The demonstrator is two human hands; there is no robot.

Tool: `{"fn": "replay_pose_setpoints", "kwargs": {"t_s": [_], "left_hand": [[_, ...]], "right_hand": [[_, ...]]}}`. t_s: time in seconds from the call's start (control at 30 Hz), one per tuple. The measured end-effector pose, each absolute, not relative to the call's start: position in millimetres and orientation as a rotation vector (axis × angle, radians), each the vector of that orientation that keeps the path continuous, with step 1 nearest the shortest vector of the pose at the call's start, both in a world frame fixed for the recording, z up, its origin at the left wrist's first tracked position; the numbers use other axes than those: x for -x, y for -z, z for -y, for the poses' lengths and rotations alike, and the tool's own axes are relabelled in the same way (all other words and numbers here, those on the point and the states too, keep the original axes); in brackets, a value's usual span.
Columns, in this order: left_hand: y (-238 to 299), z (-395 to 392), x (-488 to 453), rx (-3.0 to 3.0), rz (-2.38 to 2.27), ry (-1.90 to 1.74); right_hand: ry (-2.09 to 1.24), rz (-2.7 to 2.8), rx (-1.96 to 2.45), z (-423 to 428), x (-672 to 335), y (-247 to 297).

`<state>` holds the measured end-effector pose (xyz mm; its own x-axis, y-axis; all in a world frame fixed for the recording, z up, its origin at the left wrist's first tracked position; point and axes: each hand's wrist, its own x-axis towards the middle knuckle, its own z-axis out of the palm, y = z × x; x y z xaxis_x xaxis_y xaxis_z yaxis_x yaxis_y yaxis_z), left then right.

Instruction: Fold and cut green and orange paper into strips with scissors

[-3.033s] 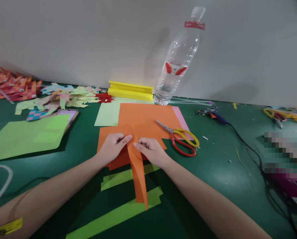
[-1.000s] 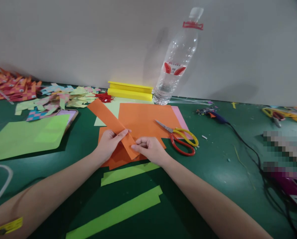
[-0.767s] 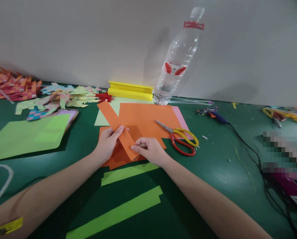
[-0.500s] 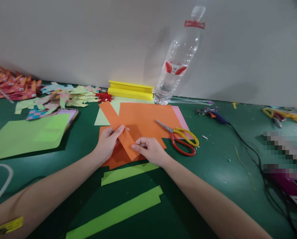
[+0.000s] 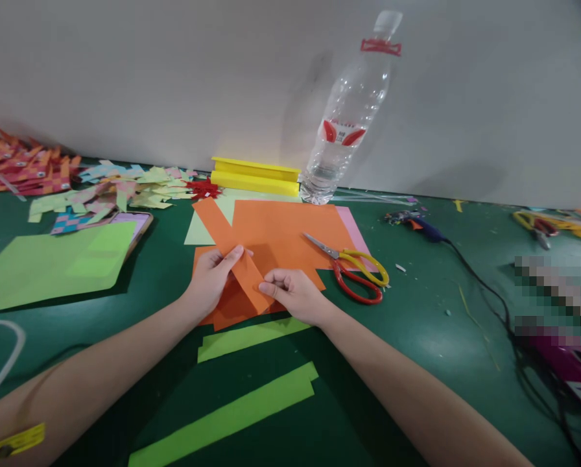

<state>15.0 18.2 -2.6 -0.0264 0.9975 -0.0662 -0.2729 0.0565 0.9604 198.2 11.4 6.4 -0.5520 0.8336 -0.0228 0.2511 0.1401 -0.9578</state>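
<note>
My left hand (image 5: 213, 279) and my right hand (image 5: 293, 293) both pinch an orange paper strip (image 5: 222, 235) that slants up to the left above an orange sheet (image 5: 281, 237) on the green table (image 5: 417, 311). The left fingers grip its middle, the right fingers hold its near end. Red and yellow scissors (image 5: 356, 272) lie just right of my right hand. Two light green strips, one short (image 5: 246, 337) and one long (image 5: 237, 415), lie on the table nearer to me.
A clear water bottle (image 5: 346, 123) and yellow paper stack (image 5: 255, 177) stand by the wall. A green sheet (image 5: 52, 263) and woven paper pieces (image 5: 100, 191) lie left. A glue gun (image 5: 419, 224) with black cable (image 5: 495, 305) lies right.
Three seconds ago the orange strip hung down toward me; it has swung up and now points away to the left. Over the last half second hardly anything moved.
</note>
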Motion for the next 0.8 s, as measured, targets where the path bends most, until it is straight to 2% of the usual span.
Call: {"fn": "replay_pose_setpoints", "kwargs": {"t_s": [0.4,0.6,0.8], "left_hand": [[4,-17,-12,-1.082,-1.048,-1.303],[-8,-13,-12,-1.431,-1.129,-1.010],[-8,-14,-9,-1.595,-1.189,-0.881]], "right_hand": [[-1.466,1.786,1.098,-8,-196,-7],[-1.440,1.793,1.090,-8,-195,-8],[-1.458,1.831,1.027,-9,-196,-5]]}}
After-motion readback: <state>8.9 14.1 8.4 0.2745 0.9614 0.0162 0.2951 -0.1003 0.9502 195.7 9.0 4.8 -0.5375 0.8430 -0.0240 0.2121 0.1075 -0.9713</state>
